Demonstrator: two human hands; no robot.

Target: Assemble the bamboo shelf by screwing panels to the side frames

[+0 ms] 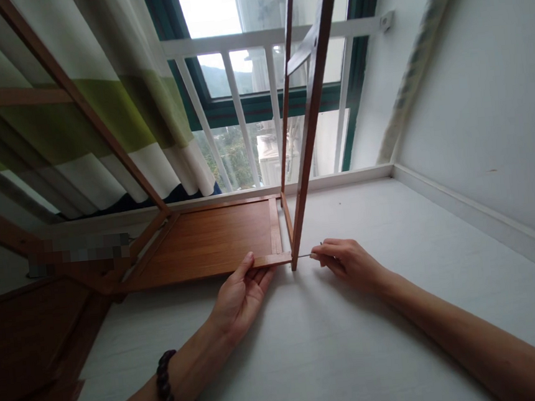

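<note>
My left hand (242, 293) grips the near edge of a brown wooden shelf panel (214, 233), thumb on top and fingers underneath, close to its right corner. At that corner the panel meets an upright wooden frame (310, 128), which leans a little to the right. On the frame's outer side, my right hand (347, 259) pinches a thin metal rod, seemingly a hex key (305, 256). The rod's tip reaches the foot of the frame, level with the panel's edge. Whether it sits in a screw is too small to tell.
More wooden framing (87, 122) rises on the left, with a darker wooden panel (31, 340) at lower left. Behind stand a striped curtain (114, 108), a white railing (234, 91) and a window. A white wall (488, 106) bounds the pale floor (392, 233) on the right.
</note>
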